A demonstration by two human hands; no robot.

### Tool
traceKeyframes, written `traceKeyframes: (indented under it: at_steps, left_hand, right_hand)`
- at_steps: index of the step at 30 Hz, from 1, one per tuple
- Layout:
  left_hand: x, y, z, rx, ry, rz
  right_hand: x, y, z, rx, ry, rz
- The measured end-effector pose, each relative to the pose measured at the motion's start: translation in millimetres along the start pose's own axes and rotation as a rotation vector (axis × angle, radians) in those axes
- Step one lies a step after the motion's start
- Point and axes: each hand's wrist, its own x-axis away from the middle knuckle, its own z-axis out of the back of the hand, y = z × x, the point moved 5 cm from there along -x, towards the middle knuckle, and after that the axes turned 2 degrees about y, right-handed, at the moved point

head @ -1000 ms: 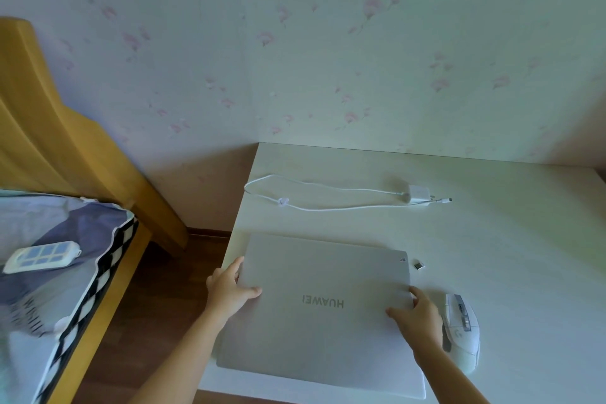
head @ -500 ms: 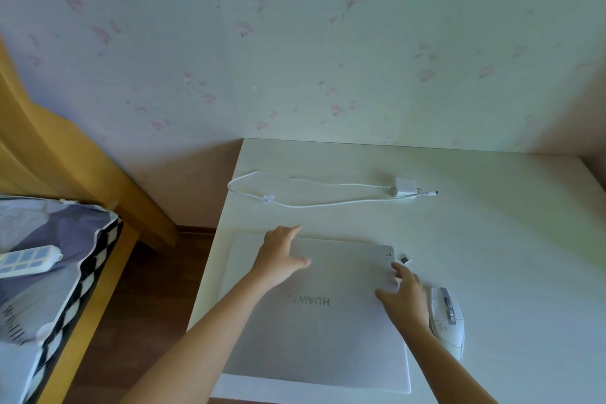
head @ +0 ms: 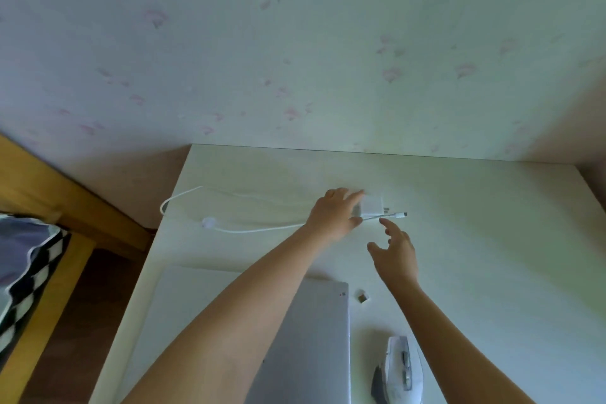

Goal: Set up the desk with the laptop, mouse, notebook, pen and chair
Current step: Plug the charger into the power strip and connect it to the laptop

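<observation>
A closed silver laptop [head: 314, 348] lies at the near edge of the white desk [head: 475, 239], partly hidden by my left forearm. A white mouse [head: 401, 367] rests just right of it, and a tiny USB dongle [head: 362, 297] sits off the laptop's far right corner. At mid-desk my left hand [head: 334, 216] has its fingers around the white charger brick [head: 372, 207]. The charger's cable [head: 249, 229] loops away to the left. My right hand [head: 395, 254] hovers open just below the cable's plug end. No notebook, pen or chair is in view.
A flower-patterned wall backs the desk. To the left stands a wooden bed frame [head: 49, 193] with checked bedding [head: 29, 269], and brown floor shows between the bed and the desk.
Both hands left the laptop and reached forward to the charger. My left hand now closes on the charger brick and my right hand is beside the plug. The view tilted up.
</observation>
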Motion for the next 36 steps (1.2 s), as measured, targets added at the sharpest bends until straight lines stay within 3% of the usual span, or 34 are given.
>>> traceKeyframes:
  at_steps: [8,19,24,29,36]
  left_hand:
    - [-53,11,-38,-0.111,-0.093,0.005]
    - [-44,-9,-31,0.007,0.039,0.185]
    - [-13,-32,-11,0.090,0.129,0.209]
    - [37,-72,41,0.258,0.261,0.341]
    - [158,-169,116,0.370,0.424,0.521]
  right_hand:
    - [-51,0,-19,-0.078,-0.085,-0.038]
    - [-47,-7,-26,-0.206,-0.044,-0.066]
    - [-25,-32,-28,-0.266,-0.003,-0.009]
    - [8,-87,-38,-0.356,0.018,0.125]
    - [90,-181,-99,-0.482,-0.118,0.279]
